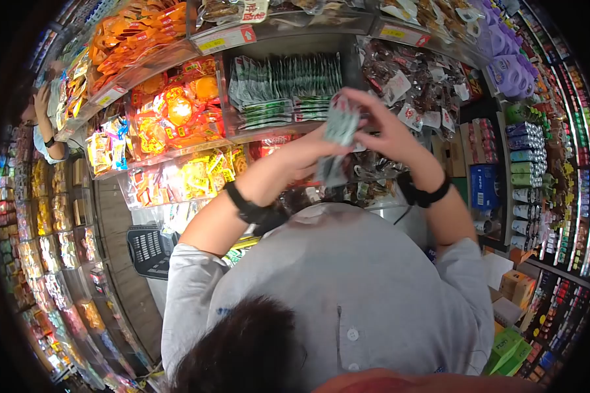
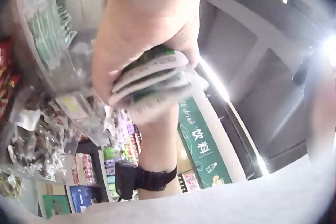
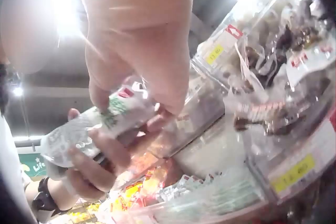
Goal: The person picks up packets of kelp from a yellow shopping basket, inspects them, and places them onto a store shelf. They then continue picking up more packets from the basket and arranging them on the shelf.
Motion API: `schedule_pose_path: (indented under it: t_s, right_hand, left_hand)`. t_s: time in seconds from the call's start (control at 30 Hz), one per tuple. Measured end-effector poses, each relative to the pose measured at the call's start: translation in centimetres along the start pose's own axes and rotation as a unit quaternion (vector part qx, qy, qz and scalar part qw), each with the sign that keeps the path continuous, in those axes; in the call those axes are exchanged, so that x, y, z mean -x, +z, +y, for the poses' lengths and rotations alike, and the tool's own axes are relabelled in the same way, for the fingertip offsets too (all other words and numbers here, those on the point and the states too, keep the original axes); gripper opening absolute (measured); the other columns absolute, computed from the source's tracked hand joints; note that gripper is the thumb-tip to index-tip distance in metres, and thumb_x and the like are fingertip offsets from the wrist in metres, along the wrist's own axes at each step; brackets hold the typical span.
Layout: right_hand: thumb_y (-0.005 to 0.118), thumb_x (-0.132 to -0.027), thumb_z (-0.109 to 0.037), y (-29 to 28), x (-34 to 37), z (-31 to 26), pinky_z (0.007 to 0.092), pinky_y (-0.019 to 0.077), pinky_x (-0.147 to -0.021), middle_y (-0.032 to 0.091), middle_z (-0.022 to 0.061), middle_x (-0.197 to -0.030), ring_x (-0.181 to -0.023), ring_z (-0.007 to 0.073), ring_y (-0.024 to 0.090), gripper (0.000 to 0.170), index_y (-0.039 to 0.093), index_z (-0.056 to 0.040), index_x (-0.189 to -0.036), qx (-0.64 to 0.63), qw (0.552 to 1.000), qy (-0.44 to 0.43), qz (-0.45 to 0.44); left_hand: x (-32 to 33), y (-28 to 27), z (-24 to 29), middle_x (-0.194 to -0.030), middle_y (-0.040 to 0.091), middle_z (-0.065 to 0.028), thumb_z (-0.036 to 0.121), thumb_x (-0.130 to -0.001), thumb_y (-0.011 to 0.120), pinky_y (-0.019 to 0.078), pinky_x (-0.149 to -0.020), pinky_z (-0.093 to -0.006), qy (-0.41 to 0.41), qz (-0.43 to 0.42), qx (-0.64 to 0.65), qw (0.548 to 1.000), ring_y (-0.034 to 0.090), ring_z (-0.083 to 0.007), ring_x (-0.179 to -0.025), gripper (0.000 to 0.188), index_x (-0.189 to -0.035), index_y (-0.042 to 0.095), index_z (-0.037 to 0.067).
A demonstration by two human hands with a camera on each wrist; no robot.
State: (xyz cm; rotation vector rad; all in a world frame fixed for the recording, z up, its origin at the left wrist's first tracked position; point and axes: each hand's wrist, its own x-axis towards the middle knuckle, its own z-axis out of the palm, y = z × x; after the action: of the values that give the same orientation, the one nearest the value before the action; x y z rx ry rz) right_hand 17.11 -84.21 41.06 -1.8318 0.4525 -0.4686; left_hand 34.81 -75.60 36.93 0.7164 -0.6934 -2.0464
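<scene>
In front of the chest, my left hand (image 1: 303, 150) grips a small stack of flat green-and-white snack packets (image 1: 341, 124). The left wrist view shows several packet edges (image 2: 157, 74) layered in the palm, blurred. My right hand (image 1: 392, 131) is at the upper end of the same stack, its thumb and fingers bent around that end. From the right wrist, the left fingers (image 3: 97, 163) curl around the clear, printed side of the packets (image 3: 73, 140). Just beyond the hands, a bin holds upright rows of similar green packets (image 1: 288, 78).
Orange-red snack packs (image 1: 177, 105) fill the bin to the left, and dark vacuum-packed snacks (image 1: 406, 78) the one to the right. Clear bin walls with price tags (image 1: 226, 40) edge the upper tier. A dark basket (image 1: 149, 252) stands low at left. Another person's arm (image 1: 44, 118) shows far left.
</scene>
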Motion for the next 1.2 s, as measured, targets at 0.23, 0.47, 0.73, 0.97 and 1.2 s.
schedule_pose_path:
  t_s: [0.23,0.47,0.73,0.97,1.2]
  right_hand:
    - [0.057,-0.081,-0.009,-11.4,5.8,-8.8,0.0354,0.0361,-0.097,0.045,0.0114,-0.126,-0.117,0.0217,0.046,0.053,0.037,-0.0006,-0.129,0.073,0.982,0.156,-0.078]
    - [0.054,-0.087,-0.023,-1.3,-3.8,-5.7,0.0323,0.0403,-0.091,0.043,0.017,-0.127,-0.112,0.0216,0.047,0.06,0.023,-0.0073,-0.136,-0.066,0.974,0.204,0.075]
    - [0.041,-0.089,-0.046,6.7,-22.0,9.7,0.0343,0.0462,-0.067,0.057,0.0087,-0.091,-0.081,0.0176,0.058,0.046,0.052,-0.0035,-0.104,-0.164,0.928,0.29,0.169]
    - [0.046,-0.086,-0.03,7.0,-27.1,17.2,0.0391,0.0472,-0.073,0.06,0.022,-0.091,-0.085,0.0324,0.06,0.037,0.063,0.0024,-0.089,0.496,0.852,0.165,0.013]
    - [0.048,-0.077,-0.009,9.0,-27.8,13.8,0.0419,0.0441,-0.085,0.06,0.0219,-0.099,-0.092,0.0361,0.058,0.024,0.063,0.0018,-0.093,0.52,0.821,0.234,-0.031]
  left_hand:
    - [-0.8,0.7,4.6,-0.096,0.052,-0.0047,0.01,-0.074,0.062,0.0502,-0.065,-0.0344,0.01,0.094,0.045,0.994,0.056,-0.0162,-0.073,0.044,-0.112,0.04,0.01]
    - [1.0,-5.3,6.8,-0.094,0.053,-0.0064,0.008,-0.072,0.06,0.0487,-0.066,-0.0332,0.098,0.179,-0.021,0.979,0.055,-0.0168,-0.081,0.048,-0.115,0.039,0.008]
    - [4.3,-10.8,4.6,-0.098,0.054,-0.0082,0.001,-0.069,0.059,0.0483,-0.068,-0.03,0.088,0.344,0.056,0.933,0.055,-0.0171,-0.085,0.057,-0.121,0.036,0.005]
    - [12.5,-14.7,2.5,-0.12,0.047,-0.0065,0.006,-0.059,0.067,0.0373,-0.092,-0.0312,0.079,0.179,0.047,0.98,0.047,-0.0157,-0.109,0.083,-0.132,0.029,0.004]
    - [15.5,-16.5,-0.1,-0.094,0.051,-0.0068,0.021,-0.051,0.075,0.0418,-0.07,-0.0294,0.113,0.104,0.077,0.985,0.051,-0.0166,-0.082,0.089,-0.128,0.034,0.001]
